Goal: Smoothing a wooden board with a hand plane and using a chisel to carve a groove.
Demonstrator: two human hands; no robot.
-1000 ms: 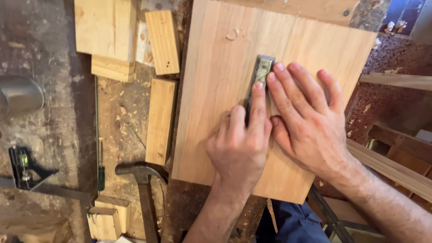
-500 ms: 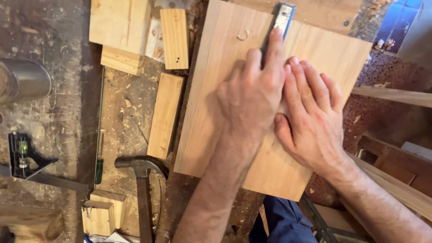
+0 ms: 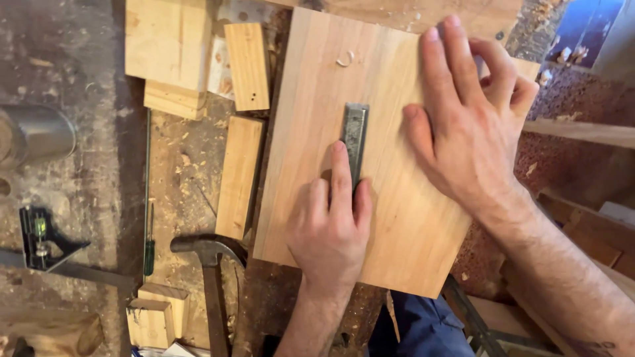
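A person's left hand [image 3: 331, 228] presses a narrow metal blade [image 3: 354, 140] flat on a pale wooden board [image 3: 317, 86], forefinger along it. The right hand [image 3: 466, 119] rests spread on the board. A hammer [image 3: 208, 254] and wood offcuts [image 3: 239, 175] lie on the dusty tabletop [image 3: 86, 172].
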